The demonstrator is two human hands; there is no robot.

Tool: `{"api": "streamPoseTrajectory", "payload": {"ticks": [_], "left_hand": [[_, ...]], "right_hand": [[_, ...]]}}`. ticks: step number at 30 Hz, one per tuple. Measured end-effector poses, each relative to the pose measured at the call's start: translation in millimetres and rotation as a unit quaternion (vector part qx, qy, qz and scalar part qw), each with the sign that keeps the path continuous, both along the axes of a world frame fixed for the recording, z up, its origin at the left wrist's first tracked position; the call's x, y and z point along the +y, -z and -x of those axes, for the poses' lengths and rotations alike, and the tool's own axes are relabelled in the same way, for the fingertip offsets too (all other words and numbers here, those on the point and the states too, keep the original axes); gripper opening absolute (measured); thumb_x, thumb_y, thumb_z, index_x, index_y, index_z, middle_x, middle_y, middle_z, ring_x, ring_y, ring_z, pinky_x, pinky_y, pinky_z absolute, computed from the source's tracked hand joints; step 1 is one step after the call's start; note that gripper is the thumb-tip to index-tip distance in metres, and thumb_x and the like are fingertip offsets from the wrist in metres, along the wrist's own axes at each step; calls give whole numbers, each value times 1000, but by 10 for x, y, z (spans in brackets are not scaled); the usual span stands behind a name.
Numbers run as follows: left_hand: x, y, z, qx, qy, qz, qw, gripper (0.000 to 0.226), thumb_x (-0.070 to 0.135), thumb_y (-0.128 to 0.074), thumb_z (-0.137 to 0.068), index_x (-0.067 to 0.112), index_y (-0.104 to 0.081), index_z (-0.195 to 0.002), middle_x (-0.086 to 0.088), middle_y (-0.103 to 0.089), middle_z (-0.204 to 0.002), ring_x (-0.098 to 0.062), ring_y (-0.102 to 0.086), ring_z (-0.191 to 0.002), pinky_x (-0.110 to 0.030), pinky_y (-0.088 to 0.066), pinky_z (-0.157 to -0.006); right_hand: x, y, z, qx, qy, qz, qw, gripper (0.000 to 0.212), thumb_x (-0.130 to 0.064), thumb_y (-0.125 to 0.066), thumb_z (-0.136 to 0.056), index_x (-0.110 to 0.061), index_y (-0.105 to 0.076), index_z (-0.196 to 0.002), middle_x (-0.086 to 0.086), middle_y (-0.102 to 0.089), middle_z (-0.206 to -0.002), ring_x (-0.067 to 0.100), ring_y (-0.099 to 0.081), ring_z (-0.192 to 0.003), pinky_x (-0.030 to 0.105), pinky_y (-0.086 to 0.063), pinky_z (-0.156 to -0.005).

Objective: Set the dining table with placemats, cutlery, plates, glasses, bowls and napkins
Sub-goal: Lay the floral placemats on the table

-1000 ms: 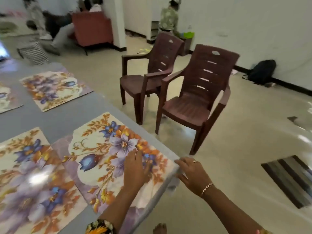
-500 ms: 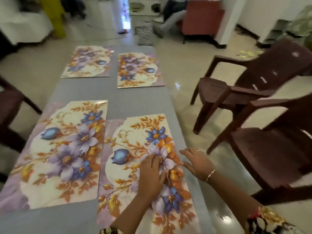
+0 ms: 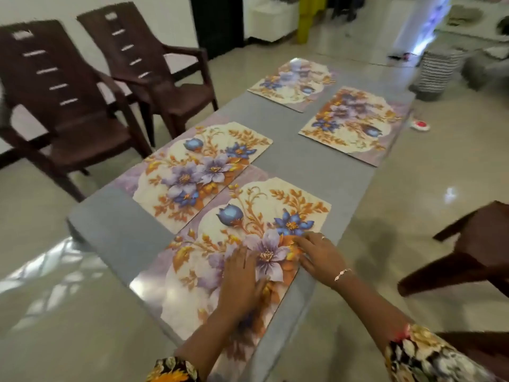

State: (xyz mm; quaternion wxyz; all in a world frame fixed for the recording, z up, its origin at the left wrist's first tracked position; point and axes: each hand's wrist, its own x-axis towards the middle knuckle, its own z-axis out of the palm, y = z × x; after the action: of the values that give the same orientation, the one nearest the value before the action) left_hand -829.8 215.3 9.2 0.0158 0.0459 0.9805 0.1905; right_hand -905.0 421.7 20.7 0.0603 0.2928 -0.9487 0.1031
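- The nearest placemat (image 3: 248, 205) lies flat along the right side of the grey surface (image 3: 118, 232), its corner meeting the neighbouring placemat (image 3: 198, 172).
- It looks thin, light and glossy, so it probably slides easily. Shift it under flat palms, or lift it by an edge.
- The left grip (image 3: 242, 282) and right grip (image 3: 319, 257) are both released, fingers straight, pressing on it.

There is only one view, from a wide-angle camera worn on the person's head. It looks forward and down, from above the near end of the grey table (image 3: 303, 166), which runs slantwise toward the upper right. The left hand (image 3: 241, 282) and the right hand (image 3: 319, 256) are close under the lens, low in the frame, on the nearest placemat (image 3: 209, 238). Two brown chairs (image 3: 71, 114) fill the upper left corner, farther away.
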Motion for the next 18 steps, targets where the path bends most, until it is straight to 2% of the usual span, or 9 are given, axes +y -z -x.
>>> {"api": "streamPoseTrajectory", "payload": {"ticks": [2,4,7,9,10,12,14,16,18], "left_hand": [[6,42,-102,-33,-32,42,998,55,43,-40,-76,8,-57,-115,-19,-64,-116,-38,-64,-104,-44,-52,-85],[0,36,-197,-75,-73,73,992,62,49,-38,-76,6,-65,-112,-21,-63,-117,-39,-64,-102,-49,-53,-79],[13,18,-341,-97,-150,82,981,75,64,-26,-84,8,-65,-116,-22,-61,-120,-40,-62,-107,-55,-51,-80],[55,-12,-439,-105,-193,73,973,92,76,-11,-83,11,-47,-136,-24,-44,-140,-42,-44,-128,-60,-38,-97],[68,-1,-497,-126,-205,76,968,98,82,-9,-77,15,-28,-147,-21,-24,-152,-39,-24,-140,-59,-24,-107],[56,45,-602,-169,-221,58,959,113,92,5,-60,24,4,-150,-12,8,-158,-31,8,-145,-54,-1,-114],[46,96,-654,-166,-218,55,960,130,90,29,-35,26,16,-147,-9,18,-157,-28,16,-145,-51,7,-114],[54,153,-664,-159,-223,45,961,130,88,34,-29,22,26,-140,-9,21,-156,-27,18,-144,-50,9,-114],[49,166,-675,-156,-225,34,961,126,89,32,-30,18,30,-134,-9,22,-156,-27,18,-144,-50,11,-113]], "right_hand": [[-74,-2,131,8,-45,-27,999,38,-31,-53,-68,-14,-67,-99,6,-67,-83,24,-65,-64,25,-50,-49],[-176,24,257,-13,-83,-55,995,41,-34,-45,-72,-11,-70,-96,12,-68,-93,28,-68,-71,27,-51,-50],[-302,111,401,-80,-131,-73,985,49,-40,-53,-73,-6,-68,-106,26,-60,-117,40,-65,-95,42,-55,-66],[-364,133,432,-129,-149,-80,977,68,-52,-52,-74,-6,-58,-124,29,-44,-136,46,-48,-120,54,-45,-89],[-383,128,425,-140,-150,-104,973,80,-62,-41,-73,-11,-48,-134,25,-31,-146,43,-34,-132,54,-35,-101],[-385,134,401,-142,-135,-158,968,97,-73,-13,-64,-22,-26,-146,11,-7,-156,30,-8,-144,45,-17,-113],[-373,166,384,-140,-125,-168,968,102,-73,1,-57,-27,-15,-148,6,3,-157,25,1,-145,41,-9,-114],[-346,192,363,-140,-125,-182,965,104,-74,6,-56,-29,-11,-148,5,7,-157,23,5,-145,40,-5,-115],[-313,216,343,-134,-123,-184,966,115,-83,15,-49,-29,-8,-148,5,8,-157,23,6,-145,39,-5,-115]]}}
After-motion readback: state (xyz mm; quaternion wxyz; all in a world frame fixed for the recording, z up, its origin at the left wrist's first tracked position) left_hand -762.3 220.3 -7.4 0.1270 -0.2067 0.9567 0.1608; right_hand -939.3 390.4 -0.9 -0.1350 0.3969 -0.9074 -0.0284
